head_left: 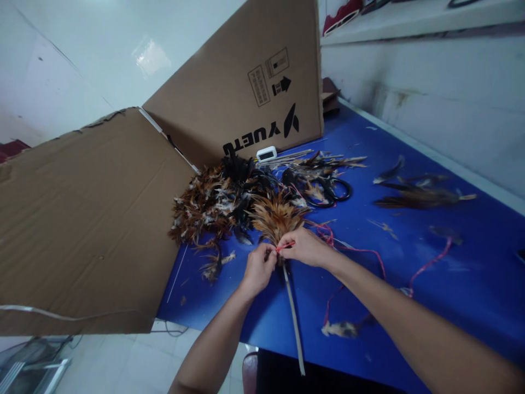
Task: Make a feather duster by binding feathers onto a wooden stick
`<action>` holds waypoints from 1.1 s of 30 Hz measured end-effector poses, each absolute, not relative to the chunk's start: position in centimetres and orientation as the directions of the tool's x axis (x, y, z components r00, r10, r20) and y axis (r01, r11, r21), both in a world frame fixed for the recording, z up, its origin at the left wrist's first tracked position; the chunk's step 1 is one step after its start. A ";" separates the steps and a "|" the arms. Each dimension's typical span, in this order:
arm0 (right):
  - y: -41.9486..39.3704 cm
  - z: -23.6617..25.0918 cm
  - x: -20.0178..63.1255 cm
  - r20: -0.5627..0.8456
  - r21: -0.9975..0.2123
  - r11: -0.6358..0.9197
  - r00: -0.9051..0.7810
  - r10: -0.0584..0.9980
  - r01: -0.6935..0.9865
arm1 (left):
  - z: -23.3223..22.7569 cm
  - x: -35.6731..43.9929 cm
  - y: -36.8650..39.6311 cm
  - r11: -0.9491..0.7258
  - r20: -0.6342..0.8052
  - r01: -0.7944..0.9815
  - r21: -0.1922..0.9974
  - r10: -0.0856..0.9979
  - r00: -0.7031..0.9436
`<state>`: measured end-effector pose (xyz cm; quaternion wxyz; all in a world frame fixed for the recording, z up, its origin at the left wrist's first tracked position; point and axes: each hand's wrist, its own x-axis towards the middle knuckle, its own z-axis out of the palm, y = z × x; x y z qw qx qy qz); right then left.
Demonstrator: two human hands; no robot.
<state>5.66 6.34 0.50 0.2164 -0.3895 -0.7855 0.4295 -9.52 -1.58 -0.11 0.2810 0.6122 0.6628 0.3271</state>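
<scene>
A feather duster [275,216] with brown feathers lies on the blue table, its pale stick [293,320] pointing toward me past the table's edge. Where feathers meet stick, a red string [280,248] crosses it. My left hand [261,266] pinches the string from the left, thumb against forefinger. From the right, my right hand [305,247] has its fingers closed on the same string, covering part of the duster's neck. More string trails off across the table to the right.
A heap of loose brown and black feathers [209,205] lies behind the duster. Black-handled scissors [340,190] and a small white digital display [266,154] are nearby. Cardboard panels [82,219] stand at the left and back. Feather bunches [422,196] lie at right.
</scene>
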 end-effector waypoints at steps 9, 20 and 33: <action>6.2 0.8 5.6 -0.014 -0.841 0.313 -0.596 0.803 0.441 | -0.4 -8.6 -2.1 0.089 0.058 0.607 0.790 0.974 -0.218; 6.3 0.9 5.7 -0.022 -0.837 0.314 -0.600 0.799 0.448 | 0.0 -8.2 -2.3 -0.013 0.213 0.771 0.637 0.964 -0.160; 6.9 -0.2 6.0 0.000 -0.909 0.279 -0.671 0.741 0.308 | -0.7 -8.3 -2.3 -0.091 0.381 0.911 0.401 0.921 -0.076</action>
